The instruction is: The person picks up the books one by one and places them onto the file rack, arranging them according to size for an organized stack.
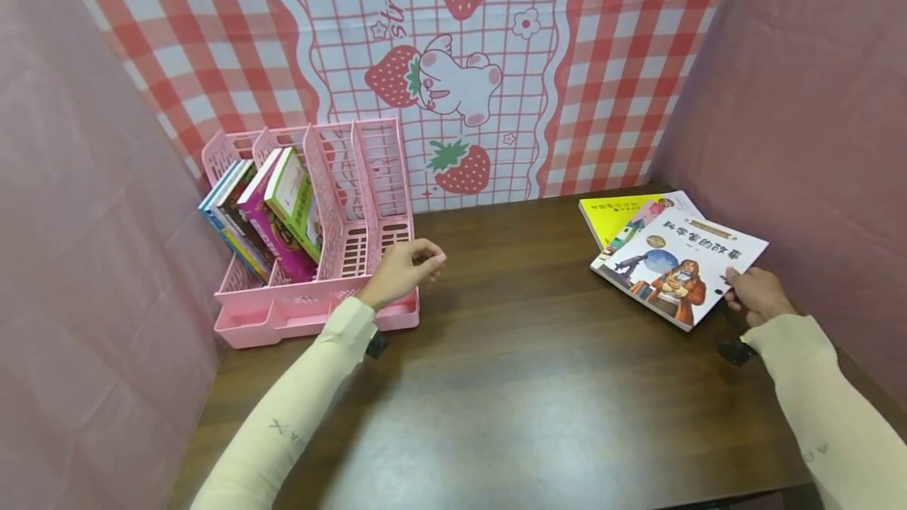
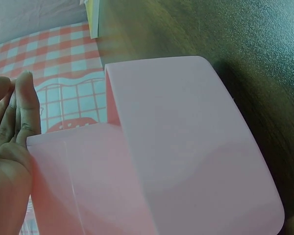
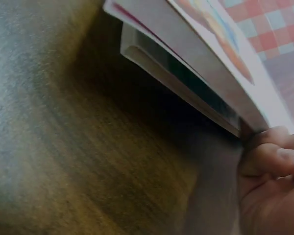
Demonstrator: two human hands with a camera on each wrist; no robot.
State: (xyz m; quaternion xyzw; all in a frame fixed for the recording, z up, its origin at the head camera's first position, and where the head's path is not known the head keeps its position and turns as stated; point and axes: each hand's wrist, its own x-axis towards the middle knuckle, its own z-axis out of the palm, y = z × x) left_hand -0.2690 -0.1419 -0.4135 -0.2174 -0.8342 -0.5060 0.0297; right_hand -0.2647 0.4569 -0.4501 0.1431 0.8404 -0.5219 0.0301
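Observation:
My right hand [image 1: 761, 296] pinches the lower right edge of a white picture book [image 1: 697, 254] with a long-haired figure on its cover. That book lies tilted over a pink-and-white book [image 1: 623, 239] and a yellow book [image 1: 609, 215]. In the right wrist view the thumb and fingers [image 3: 274, 159] grip the book's edge, with a dark green-covered book [image 3: 181, 81] just beneath. My left hand [image 1: 404, 267], fingers loosely bent and holding nothing, hovers by the front right of a pink book rack [image 1: 301, 327]. In the left wrist view it overlaps the rack's wall [image 2: 186, 137].
Several books stand in the rack's left slots, among them a magenta book [image 1: 279, 238] and a green book [image 1: 301, 203]. Bare slots are on its right. A brown table [image 1: 510, 352] spans between the rack and the book pile. Pink curtains [image 1: 808, 101] hang at both sides.

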